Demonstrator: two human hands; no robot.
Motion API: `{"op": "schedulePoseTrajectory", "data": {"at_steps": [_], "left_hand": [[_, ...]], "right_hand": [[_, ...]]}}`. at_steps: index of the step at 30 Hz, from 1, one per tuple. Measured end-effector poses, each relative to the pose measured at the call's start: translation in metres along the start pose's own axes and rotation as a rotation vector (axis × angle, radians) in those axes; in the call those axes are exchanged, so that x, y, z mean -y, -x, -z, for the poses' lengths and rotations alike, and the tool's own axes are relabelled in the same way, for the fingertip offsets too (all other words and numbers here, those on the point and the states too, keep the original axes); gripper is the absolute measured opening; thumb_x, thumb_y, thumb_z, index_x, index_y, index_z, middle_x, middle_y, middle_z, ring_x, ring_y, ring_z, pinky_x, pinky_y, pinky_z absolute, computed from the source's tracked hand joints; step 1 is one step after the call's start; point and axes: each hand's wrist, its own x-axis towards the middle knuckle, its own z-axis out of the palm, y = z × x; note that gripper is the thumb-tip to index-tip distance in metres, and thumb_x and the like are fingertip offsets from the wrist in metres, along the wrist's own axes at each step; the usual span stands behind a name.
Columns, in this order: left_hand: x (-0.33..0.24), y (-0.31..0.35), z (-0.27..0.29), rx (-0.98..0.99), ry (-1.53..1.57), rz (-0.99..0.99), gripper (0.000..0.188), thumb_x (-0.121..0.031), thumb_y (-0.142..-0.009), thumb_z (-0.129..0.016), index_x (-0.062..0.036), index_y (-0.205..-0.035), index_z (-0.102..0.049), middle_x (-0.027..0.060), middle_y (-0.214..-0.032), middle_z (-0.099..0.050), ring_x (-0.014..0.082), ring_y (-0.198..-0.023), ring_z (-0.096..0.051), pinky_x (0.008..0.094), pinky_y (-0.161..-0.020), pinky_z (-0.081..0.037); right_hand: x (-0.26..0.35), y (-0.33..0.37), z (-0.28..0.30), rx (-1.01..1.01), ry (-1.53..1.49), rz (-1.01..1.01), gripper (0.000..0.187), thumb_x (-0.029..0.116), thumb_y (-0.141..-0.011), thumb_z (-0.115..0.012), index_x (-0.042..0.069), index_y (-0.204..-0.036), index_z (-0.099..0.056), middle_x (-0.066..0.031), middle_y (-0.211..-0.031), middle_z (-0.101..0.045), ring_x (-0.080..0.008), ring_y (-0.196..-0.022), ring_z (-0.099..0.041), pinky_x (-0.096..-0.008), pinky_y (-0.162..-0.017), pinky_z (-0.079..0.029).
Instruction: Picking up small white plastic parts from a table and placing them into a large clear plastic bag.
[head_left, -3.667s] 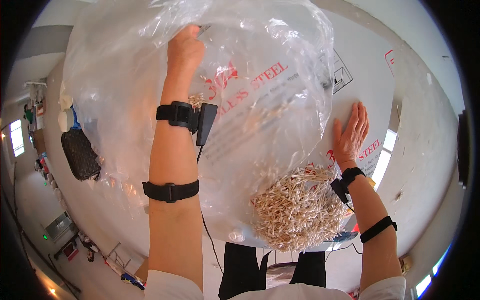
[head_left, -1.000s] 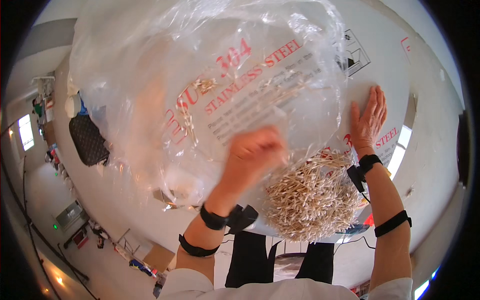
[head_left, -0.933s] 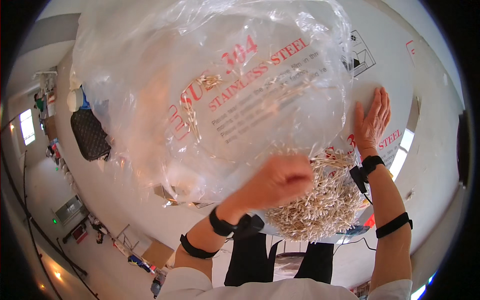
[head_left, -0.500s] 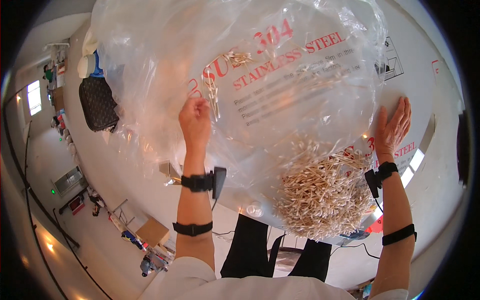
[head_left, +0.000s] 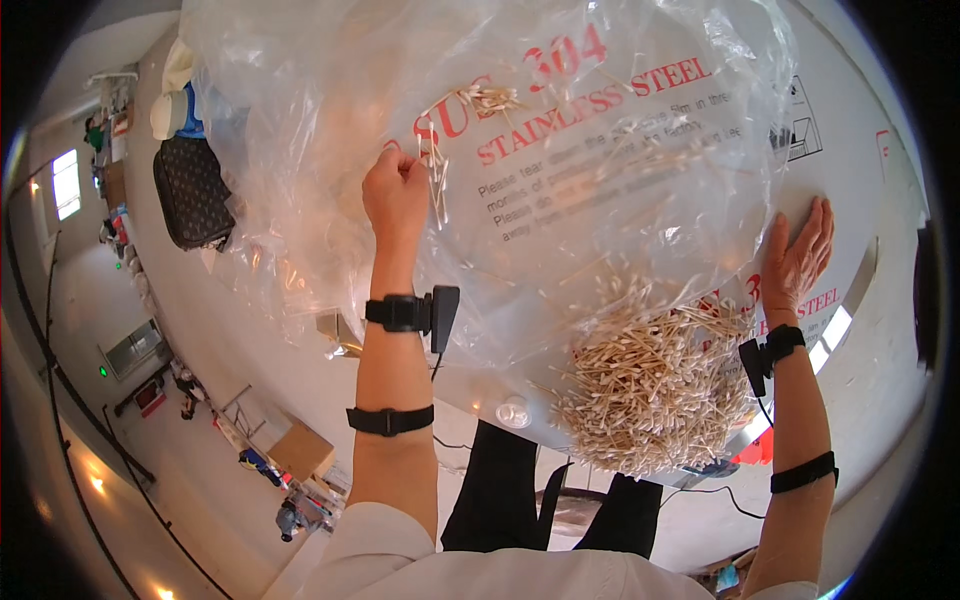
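Observation:
A large clear plastic bag spreads over the far part of the table. At its left side my left hand is closed, fingertips pinched on the film. Just right of those fingertips lie a few cotton swabs, and a small bunch of swabs shows through the film farther off. My right hand lies flat on the table beside the bag's right edge, fingers stretched out, holding nothing. Between my arms, at the near table edge, sits a big heap of loose cotton swabs, its far side partly under the film.
A small clear round container stands at the near edge, left of the heap. Something red lies near my right forearm. A dark patterned bag is at the far left. The table covering is a pale printed film.
My left hand has moved a little away from me along the bag, still closed. My right hand stays flat; the whole view has shifted slightly.

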Motion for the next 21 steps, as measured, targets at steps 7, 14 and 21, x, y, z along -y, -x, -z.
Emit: {"op": "schedulePoseTrajectory", "data": {"at_steps": [7,14,21], "left_hand": [[-0.042,0.054,0.013,-0.112,0.216,-0.385,0.017,0.009,-0.073,-0.061,-0.0022,-0.082,-0.051,0.0098,-0.072,-0.053,0.0211,-0.058,-0.053,0.0308,-0.055,-0.045],[-0.058,0.068,0.019,-0.141,0.172,-0.626,0.026,0.013,-0.071,-0.061,-0.0036,-0.084,-0.047,0.0079,-0.076,-0.049,0.0214,-0.061,-0.048,0.0304,-0.055,-0.042],[-0.063,0.068,0.02,-0.165,0.169,-0.677,0.029,0.014,-0.07,-0.061,-0.0034,-0.088,-0.046,0.0088,-0.077,-0.05,0.0231,-0.063,-0.047,0.0301,-0.055,-0.042]], "right_hand": [[0.0,0.0,0.003,0.014,-0.026,-0.015,0.06,0.04,-0.093,-0.048,0.009,-0.141,-0.032,-0.0113,-0.146,-0.033,-0.0275,-0.136,-0.028,-0.042,-0.112,-0.019],[0.0,0.001,0.002,0.016,-0.008,-0.022,0.06,0.039,-0.092,-0.048,0.009,-0.141,-0.032,-0.0111,-0.146,-0.033,-0.028,-0.136,-0.028,-0.042,-0.112,-0.019],[0.0,0.001,0.001,0.02,0.012,-0.026,0.062,0.043,-0.092,-0.048,0.008,-0.14,-0.033,-0.0106,-0.146,-0.033,-0.0278,-0.136,-0.028,-0.0414,-0.112,-0.019]]}}
